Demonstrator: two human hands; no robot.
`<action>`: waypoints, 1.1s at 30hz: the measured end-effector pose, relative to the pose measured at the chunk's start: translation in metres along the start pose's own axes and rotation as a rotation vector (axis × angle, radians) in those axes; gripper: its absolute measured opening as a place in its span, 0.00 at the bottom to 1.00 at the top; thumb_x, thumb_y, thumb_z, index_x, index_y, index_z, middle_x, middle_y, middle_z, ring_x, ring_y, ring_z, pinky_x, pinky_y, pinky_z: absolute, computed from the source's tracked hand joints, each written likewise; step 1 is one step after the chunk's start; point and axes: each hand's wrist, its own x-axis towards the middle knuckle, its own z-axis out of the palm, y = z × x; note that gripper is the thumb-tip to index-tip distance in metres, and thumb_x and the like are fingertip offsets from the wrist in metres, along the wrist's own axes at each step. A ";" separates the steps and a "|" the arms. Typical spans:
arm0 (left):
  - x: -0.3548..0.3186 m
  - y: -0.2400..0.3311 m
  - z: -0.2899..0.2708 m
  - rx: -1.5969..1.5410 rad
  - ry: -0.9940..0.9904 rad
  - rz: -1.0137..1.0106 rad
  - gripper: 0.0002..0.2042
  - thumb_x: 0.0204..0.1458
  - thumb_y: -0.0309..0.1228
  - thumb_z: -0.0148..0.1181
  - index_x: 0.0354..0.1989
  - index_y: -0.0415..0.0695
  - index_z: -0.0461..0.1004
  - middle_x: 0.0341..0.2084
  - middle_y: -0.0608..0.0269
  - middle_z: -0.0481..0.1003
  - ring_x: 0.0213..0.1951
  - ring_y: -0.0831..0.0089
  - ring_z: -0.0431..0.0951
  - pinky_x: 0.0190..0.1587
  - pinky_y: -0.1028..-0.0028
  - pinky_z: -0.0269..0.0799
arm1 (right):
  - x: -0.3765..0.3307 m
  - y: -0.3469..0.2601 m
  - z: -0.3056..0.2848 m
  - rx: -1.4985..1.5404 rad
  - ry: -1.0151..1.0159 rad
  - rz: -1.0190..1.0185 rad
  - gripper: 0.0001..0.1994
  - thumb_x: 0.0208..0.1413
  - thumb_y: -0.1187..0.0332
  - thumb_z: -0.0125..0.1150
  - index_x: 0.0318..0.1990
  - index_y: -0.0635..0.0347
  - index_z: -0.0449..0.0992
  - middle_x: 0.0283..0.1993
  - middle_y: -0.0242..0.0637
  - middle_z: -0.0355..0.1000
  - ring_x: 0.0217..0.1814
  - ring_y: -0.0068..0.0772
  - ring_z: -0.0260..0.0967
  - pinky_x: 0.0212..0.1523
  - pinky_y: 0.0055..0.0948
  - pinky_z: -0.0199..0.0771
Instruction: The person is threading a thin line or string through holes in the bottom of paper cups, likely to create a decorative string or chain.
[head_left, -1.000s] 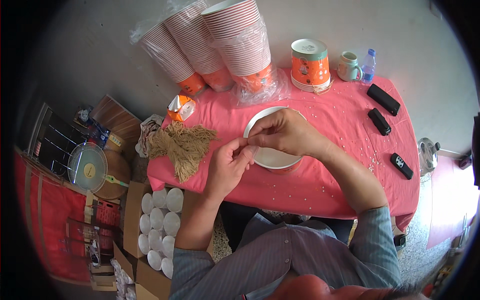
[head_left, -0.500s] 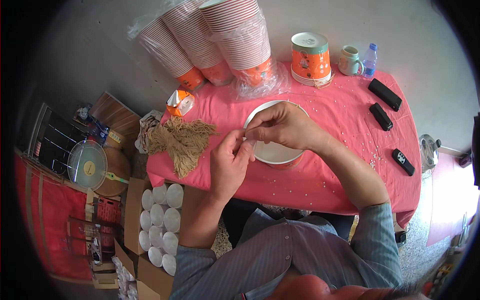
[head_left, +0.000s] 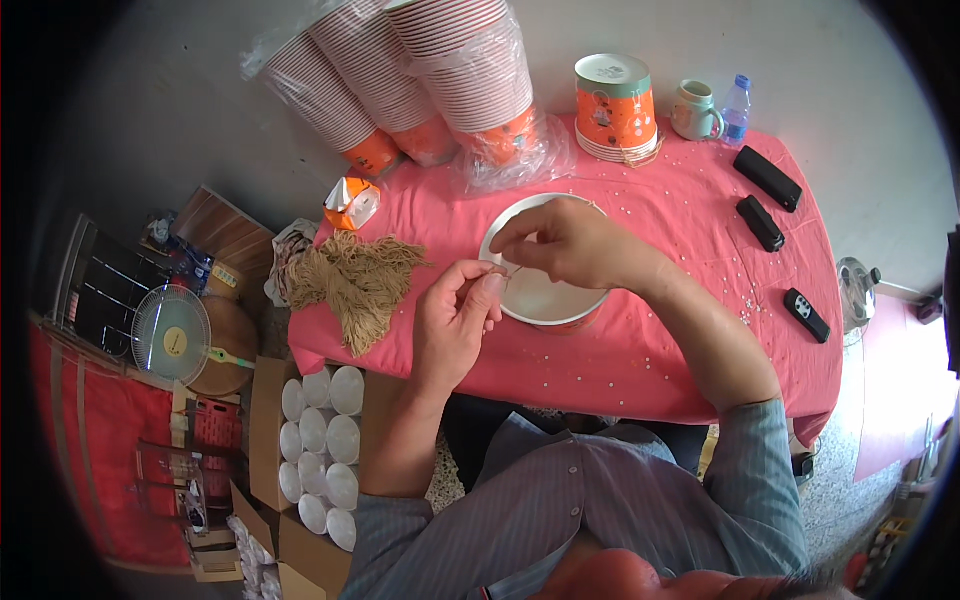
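Note:
My left hand [head_left: 458,318] is raised over the near side of the table, thumb and forefinger pinched on a thin tan strand [head_left: 511,277]. My right hand [head_left: 568,243] hangs palm down over a round white-rimmed paper tub [head_left: 560,322], its fingers curled toward the strand. Whether its fingertips grip the strand's other end is too small to make out. The tub's inside looks pale, and my right hand hides part of its far rim. Left of my left hand lies a loose bundle of tan strings [head_left: 358,285].
Plastic-wrapped stacks of paper tubs [head_left: 480,90] stand at the back. Upturned tubs [head_left: 614,110], a mug [head_left: 696,112] and a bottle [head_left: 737,108] are right of them. Small white bits dot the pink cloth [head_left: 690,330]. A box of white cups [head_left: 325,440] sits lower left.
My hands have drawn apart: the right has moved slightly up, away from the left's fingertips. A thin strand now shows between them. The whole view has shifted a little.

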 end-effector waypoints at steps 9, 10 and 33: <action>-0.002 0.002 -0.002 0.041 -0.004 0.047 0.10 0.75 0.33 0.60 0.52 0.38 0.82 0.27 0.71 0.76 0.28 0.86 0.73 0.31 0.82 0.69 | -0.001 -0.007 -0.004 0.010 -0.289 0.102 0.10 0.66 0.64 0.68 0.46 0.59 0.89 0.33 0.32 0.82 0.29 0.22 0.76 0.32 0.28 0.74; -0.002 0.001 -0.002 0.041 -0.004 0.046 0.10 0.75 0.33 0.60 0.52 0.38 0.82 0.27 0.71 0.76 0.28 0.86 0.73 0.31 0.82 0.69 | -0.001 -0.004 -0.003 0.011 -0.289 0.101 0.10 0.66 0.64 0.68 0.46 0.59 0.89 0.33 0.32 0.82 0.29 0.22 0.76 0.32 0.28 0.74; 0.005 0.016 -0.010 0.389 0.012 0.033 0.10 0.69 0.28 0.61 0.42 0.33 0.83 0.23 0.59 0.79 0.26 0.81 0.77 0.29 0.73 0.70 | -0.001 0.001 0.008 -0.245 0.090 -0.322 0.07 0.59 0.71 0.69 0.44 0.58 0.87 0.34 0.41 0.84 0.34 0.42 0.84 0.40 0.38 0.82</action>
